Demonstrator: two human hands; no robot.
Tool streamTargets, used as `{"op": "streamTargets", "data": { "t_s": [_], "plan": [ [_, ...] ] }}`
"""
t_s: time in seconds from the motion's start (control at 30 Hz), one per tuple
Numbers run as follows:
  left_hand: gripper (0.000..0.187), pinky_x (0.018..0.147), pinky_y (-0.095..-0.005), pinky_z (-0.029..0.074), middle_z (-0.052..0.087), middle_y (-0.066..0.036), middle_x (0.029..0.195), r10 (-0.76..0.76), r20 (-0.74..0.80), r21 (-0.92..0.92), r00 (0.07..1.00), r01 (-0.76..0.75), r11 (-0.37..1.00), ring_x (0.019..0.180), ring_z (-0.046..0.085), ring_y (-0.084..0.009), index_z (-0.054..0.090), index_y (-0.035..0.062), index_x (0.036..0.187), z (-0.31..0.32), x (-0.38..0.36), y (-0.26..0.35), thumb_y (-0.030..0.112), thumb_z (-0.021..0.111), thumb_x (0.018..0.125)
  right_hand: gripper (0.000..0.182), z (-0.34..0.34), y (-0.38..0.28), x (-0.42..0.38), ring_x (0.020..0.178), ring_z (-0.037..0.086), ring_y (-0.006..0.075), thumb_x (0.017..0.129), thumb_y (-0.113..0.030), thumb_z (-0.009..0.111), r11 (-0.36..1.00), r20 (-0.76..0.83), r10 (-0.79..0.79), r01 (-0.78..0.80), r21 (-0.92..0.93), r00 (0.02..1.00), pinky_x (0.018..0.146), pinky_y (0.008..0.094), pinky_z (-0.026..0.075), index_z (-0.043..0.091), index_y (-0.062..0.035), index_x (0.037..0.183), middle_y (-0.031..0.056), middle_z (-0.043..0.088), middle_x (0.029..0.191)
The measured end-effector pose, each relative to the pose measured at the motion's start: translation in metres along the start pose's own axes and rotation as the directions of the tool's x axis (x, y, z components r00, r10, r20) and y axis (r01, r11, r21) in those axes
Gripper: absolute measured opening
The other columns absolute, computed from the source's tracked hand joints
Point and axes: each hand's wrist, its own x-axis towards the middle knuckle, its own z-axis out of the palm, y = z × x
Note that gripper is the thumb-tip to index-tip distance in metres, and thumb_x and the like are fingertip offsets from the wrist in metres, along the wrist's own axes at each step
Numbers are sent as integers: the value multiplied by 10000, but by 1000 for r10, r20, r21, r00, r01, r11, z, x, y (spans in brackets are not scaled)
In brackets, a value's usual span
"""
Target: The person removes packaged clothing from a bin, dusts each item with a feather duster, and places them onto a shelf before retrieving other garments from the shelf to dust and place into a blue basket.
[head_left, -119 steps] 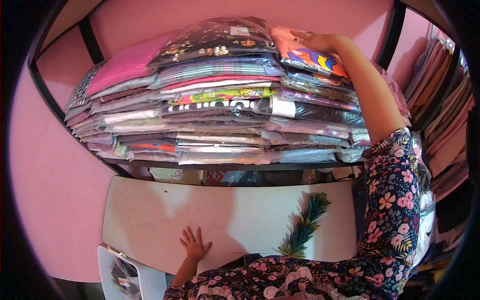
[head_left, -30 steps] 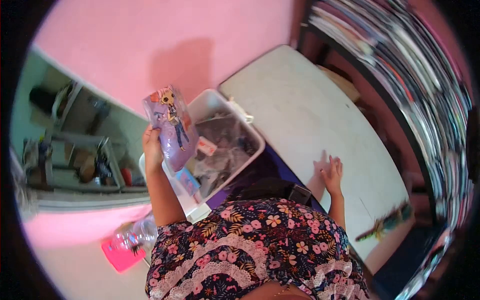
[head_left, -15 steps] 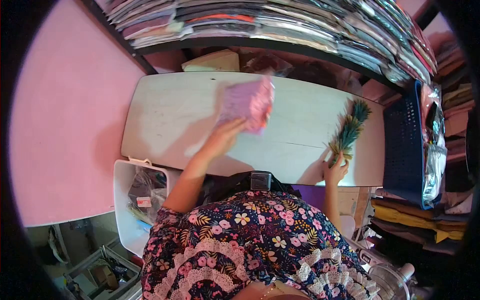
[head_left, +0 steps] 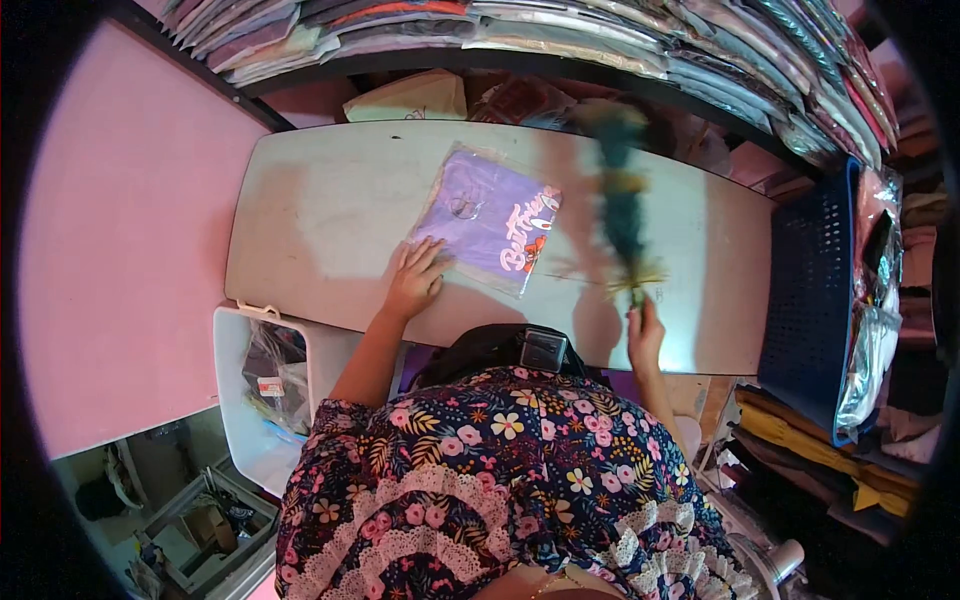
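On the white table lies a purple folded shirt in a clear plastic bag, with "Best Friend" lettering along its right side. My left hand rests flat on the bag's lower left corner, fingers outstretched. A green and yellow duster is in my right hand, whose fingers are wrapped round the handle. It stands up to the right of the bag, apart from it, and its bristles are smeared by motion.
Stacks of bagged clothes fill the shelf above the table. At the right end stands a blue basket with bagged items. A white bin hangs at the lower left, holding plastic packages.
The bagged shirt has come down flat onto the table, and my left hand has flattened on its corner. My right hand has raised the duster off the table and swung it left.
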Motion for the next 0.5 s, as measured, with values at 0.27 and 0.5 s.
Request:
{"op": "streamTargets", "data": {
  "t_s": [0.27, 0.5],
  "plan": [
    [303, 1043, -481, 322, 590, -60, 1212, 33, 72, -106, 997, -25, 994, 1200, 491, -259, 675, 143, 947, 5, -31, -12, -12, 565, 710, 348, 50, -15, 9, 858, 619, 389, 857, -116, 538, 919, 366, -227, 322, -225, 903, 699, 446, 506, 514, -119, 1204, 191, 634, 1010],
    [240, 1040, -466, 320, 568, -83, 1219, -5, -156, -137, 988, -16, 990, 1215, 452, -318, 645, 114, 914, -6, -31, -24, -8, 534, 739, 331, 46, -29, 23, 821, 629, 382, 855, -177, 587, 946, 247, -313, 323, 2, 917, 690, 429, 513, 538, -117, 1176, 189, 645, 942]
  ]
}}
